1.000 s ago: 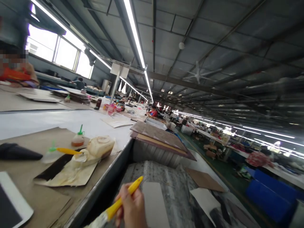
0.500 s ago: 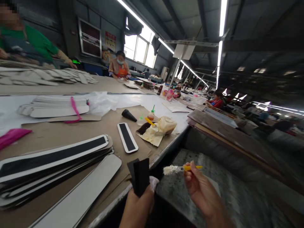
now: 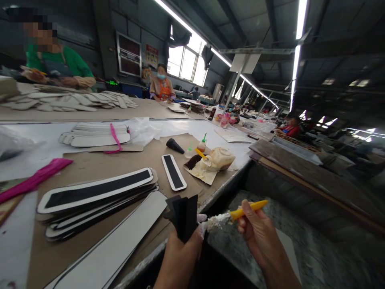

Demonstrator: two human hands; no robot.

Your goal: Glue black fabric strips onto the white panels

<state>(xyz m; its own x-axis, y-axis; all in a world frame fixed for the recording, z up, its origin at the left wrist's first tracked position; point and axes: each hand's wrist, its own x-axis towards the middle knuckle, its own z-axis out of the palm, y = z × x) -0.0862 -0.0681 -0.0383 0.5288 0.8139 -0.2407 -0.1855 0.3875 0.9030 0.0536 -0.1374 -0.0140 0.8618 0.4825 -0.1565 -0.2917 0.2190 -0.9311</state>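
My left hand (image 3: pixel 180 253) is closed round a small bundle of black strips (image 3: pixel 184 214), held upright over the table edge. My right hand (image 3: pixel 255 237) pinches a yellow-handled brush (image 3: pixel 237 213) whose white, glue-caked bristles touch the left hand's fingers beside the strips. On the brown table (image 3: pixel 120 160) lies a stack of long black-and-white strips (image 3: pixel 96 192), a single short one (image 3: pixel 173 171), and a glue-smeared pot (image 3: pixel 219 158) on stained paper.
Small glue bottles (image 3: pixel 202 143) and a black cone (image 3: pixel 175 145) stand near the pot. A tied bundle of white pieces (image 3: pixel 94 135) and pink ties (image 3: pixel 33 179) lie left. Two people work across the table; others sit farther down. A metal trough (image 3: pixel 270 224) runs below the edge.
The view swung left from the hall to the table. My left hand came up with the black strips, and the brush tip moved in against them.
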